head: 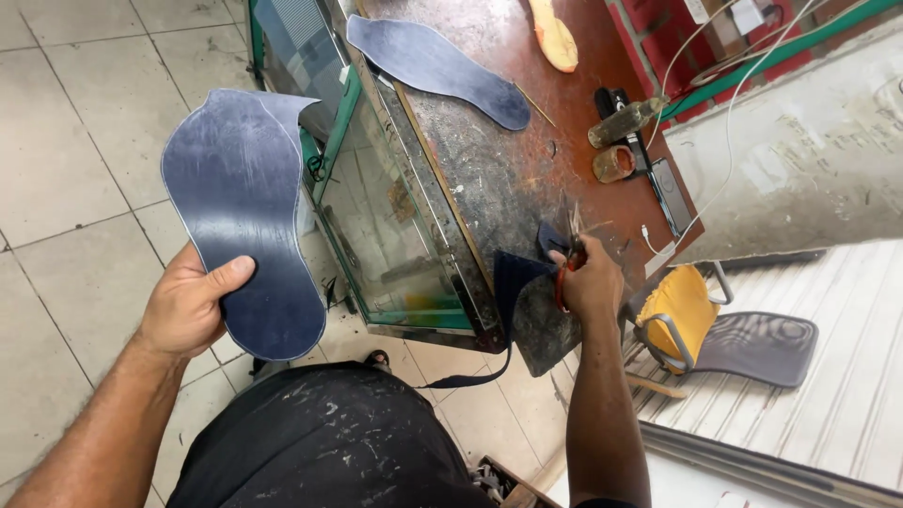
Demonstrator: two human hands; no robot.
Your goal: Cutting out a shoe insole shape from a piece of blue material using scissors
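Observation:
My left hand (188, 303) holds up a dark blue sole-shaped cutout (243, 216) over the tiled floor, thumb pressed on its face. Red-handled scissors (567, 263) are gripped in my right hand (593, 282) at the near edge of the worn workbench (499, 160), blades pointing up. Dark blue offcut scraps (515, 277) lie under that hand, and a thin strip hangs down from them. A second dark blue sole cutout (433, 66) lies flat farther back on the bench.
A glass cabinet (376, 198) with a green frame forms the bench's left side. On the bench are a yellow insole (555, 38), a small bottle (623, 122), a phone (670, 193) and white cables. A chair with a yellow cloth (677, 315) stands to the right.

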